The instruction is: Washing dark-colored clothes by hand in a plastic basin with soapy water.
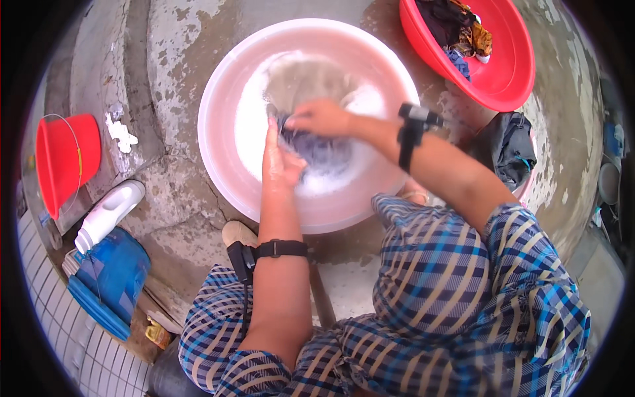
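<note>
A large pale pink basin (218,142) holds cloudy grey water and white suds (251,126). In its middle is a wet dark blue cloth (324,151), partly smeared by motion. My left hand (280,162) grips the cloth's left side, wet and dotted with foam. Just above and to the right, my right hand (323,118) is closed on the upper edge of the same cloth, its fingers curled and somewhat blurred. The hands are close together over the water. How much of the cloth lies under the water cannot be made out.
A red basin (506,73) with dark and orange-brown clothes (466,30) stands at the far right; a dark garment (512,149) lies below it. To the left are a red bucket (69,155), a white bottle (112,210) and a blue container (119,271) beside a concrete step.
</note>
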A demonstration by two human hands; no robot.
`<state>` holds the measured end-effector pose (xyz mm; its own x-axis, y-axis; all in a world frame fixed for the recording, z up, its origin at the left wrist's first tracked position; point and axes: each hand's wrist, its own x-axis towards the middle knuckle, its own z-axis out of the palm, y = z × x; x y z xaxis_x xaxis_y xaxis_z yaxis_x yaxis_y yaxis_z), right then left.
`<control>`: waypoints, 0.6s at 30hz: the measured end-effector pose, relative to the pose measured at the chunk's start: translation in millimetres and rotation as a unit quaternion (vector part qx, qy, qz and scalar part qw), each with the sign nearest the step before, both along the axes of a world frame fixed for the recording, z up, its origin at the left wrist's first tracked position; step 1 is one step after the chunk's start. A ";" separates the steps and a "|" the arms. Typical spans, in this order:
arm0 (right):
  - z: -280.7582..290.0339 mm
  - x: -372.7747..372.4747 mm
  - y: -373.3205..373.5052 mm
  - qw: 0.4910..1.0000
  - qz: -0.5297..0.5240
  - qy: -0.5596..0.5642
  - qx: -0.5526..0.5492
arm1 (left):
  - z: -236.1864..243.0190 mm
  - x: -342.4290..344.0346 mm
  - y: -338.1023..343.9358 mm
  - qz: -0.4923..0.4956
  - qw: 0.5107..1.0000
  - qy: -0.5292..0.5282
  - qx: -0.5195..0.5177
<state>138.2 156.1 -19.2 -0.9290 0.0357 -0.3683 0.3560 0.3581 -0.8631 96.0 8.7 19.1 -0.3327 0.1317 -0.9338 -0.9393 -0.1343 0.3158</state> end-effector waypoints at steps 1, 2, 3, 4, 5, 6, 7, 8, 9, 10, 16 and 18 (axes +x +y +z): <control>27.3 -0.2 -26.7 1.000 -0.011 0.012 -0.010 | -4.0 -9.1 -13.8 -0.024 0.998 -0.006 0.055; 44.8 8.9 -44.3 0.989 -0.056 0.136 -0.030 | -10.2 -9.2 -17.4 -0.052 0.991 -0.018 0.118; 59.3 7.3 -52.7 0.983 0.009 0.178 0.036 | -15.3 -5.2 -23.4 -0.038 0.967 0.056 0.246; 69.0 4.3 -57.3 0.968 0.073 0.219 0.101 | -22.3 -6.3 -26.5 -0.035 0.968 0.059 0.243; 63.7 -2.8 -44.8 0.967 0.073 0.221 0.102 | -19.7 -5.0 -17.4 -0.028 0.975 0.039 0.217; 45.2 -8.5 -10.6 0.980 0.000 0.139 0.143 | -20.1 5.1 4.2 -0.026 0.979 0.009 0.202; 33.6 -16.0 5.3 0.980 -0.070 0.066 0.172 | -9.4 12.3 22.4 -0.065 0.987 0.100 0.111; 37.0 -18.7 -0.5 0.981 -0.069 0.067 0.168 | -8.8 9.7 17.3 -0.063 0.987 0.102 0.107; 40.7 -19.3 -8.2 0.979 -0.087 0.075 0.172 | -8.1 7.2 11.9 -0.057 0.988 0.107 0.098; 44.5 -17.7 -18.4 0.976 -0.104 0.082 0.175 | -7.5 4.4 5.8 -0.052 0.988 0.113 0.088; 38.9 -8.4 -4.7 0.982 -0.045 0.106 0.151 | 2.6 8.0 7.6 -0.080 0.975 0.108 0.175; 19.8 -27.9 36.3 0.972 -0.107 0.030 0.205 | 6.5 9.9 16.9 -0.049 0.990 0.092 0.098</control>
